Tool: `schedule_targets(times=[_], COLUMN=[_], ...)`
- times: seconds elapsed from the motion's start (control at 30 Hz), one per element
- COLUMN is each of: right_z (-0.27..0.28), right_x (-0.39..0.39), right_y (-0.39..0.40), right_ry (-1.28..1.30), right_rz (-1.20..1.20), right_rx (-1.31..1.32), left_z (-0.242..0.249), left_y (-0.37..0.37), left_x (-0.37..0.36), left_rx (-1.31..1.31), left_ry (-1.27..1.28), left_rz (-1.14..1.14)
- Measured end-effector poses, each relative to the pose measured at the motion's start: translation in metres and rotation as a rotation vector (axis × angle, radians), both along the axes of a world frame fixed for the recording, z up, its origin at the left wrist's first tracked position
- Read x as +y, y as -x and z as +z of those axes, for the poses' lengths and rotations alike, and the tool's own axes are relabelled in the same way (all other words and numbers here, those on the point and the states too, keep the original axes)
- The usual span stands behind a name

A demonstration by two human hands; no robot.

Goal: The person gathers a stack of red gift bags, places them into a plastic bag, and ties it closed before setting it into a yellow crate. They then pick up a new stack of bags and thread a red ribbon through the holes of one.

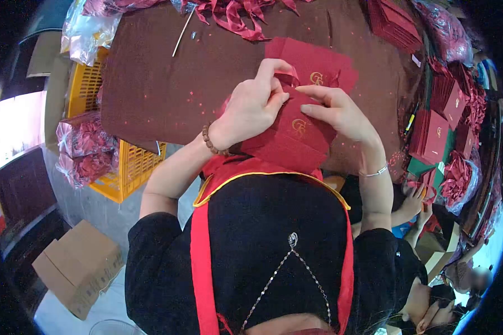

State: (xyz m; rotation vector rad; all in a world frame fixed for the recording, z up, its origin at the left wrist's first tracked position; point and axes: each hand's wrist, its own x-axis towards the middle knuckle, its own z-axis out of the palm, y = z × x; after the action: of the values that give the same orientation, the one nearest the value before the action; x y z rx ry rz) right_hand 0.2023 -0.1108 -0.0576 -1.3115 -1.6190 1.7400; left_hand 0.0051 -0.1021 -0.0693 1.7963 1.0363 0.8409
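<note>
A dark red paper bag point(296, 140) with a gold logo lies flat at the table's near edge, against my apron. My left hand point(256, 103) is closed in a pinch on a red ribbon point(288, 73) at the bag's upper edge. The fingertips of my right hand point(336, 111) pinch the same edge from the other side, thumb below and index finger above. Just beyond, another red paper bag point(341, 66) with the same gold logo lies partly under the first. My fingers hide part of the ribbon.
Loose red ribbons point(243, 19) and a thin white stick point(183, 32) lie on the brown-covered table point(162, 84). Stacked red bags point(394, 25) sit at far right. Yellow crates point(134, 167) stand left, a cardboard box point(81, 268) below. A co-worker's hands point(414, 202) work at right.
</note>
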Motion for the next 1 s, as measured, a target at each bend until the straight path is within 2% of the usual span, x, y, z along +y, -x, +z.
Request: schedule_targets(times=[0.33,0.43,0.5,0.53,0.67,0.77,0.83,0.9,1.0], right_z=[0.004,0.003,0.000,-0.001,0.004,0.000,0.002,0.002,-0.002], right_x=[-0.002,-0.002,-0.002,-0.002,-0.002,-0.003,-0.003,-0.004,-0.003], right_y=[-0.001,-0.002,-0.003,-0.003,-0.003,-0.004,-0.004,-0.004,-0.006], right_ry=[0.069,0.047,0.034,0.023,0.088,0.044,0.067,0.078,0.063], right_rz=[-0.011,-0.007,0.001,0.007,0.016,0.010,0.003,0.000,0.008], right_rx=[0.035,0.002,0.008,0.013,0.035,0.040,0.043,0.051,0.033], left_z=[0.002,-0.001,0.002,-0.003,-0.003,-0.001,-0.001,0.002,-0.002], left_y=[-0.004,-0.006,-0.004,-0.005,-0.004,-0.005,-0.005,-0.004,-0.007], left_x=[-0.005,-0.007,-0.005,-0.003,-0.003,-0.003,-0.005,-0.009,-0.011], left_rx=[0.048,0.130,0.085,0.015,-0.004,0.011,0.019,0.139,0.131], left_ry=[-0.012,-0.207,-0.059,-0.134,-0.090,-0.085,-0.123,-0.187,-0.274], left_rz=[0.028,0.018,0.017,0.041,0.029,0.019,0.022,0.013,0.031])
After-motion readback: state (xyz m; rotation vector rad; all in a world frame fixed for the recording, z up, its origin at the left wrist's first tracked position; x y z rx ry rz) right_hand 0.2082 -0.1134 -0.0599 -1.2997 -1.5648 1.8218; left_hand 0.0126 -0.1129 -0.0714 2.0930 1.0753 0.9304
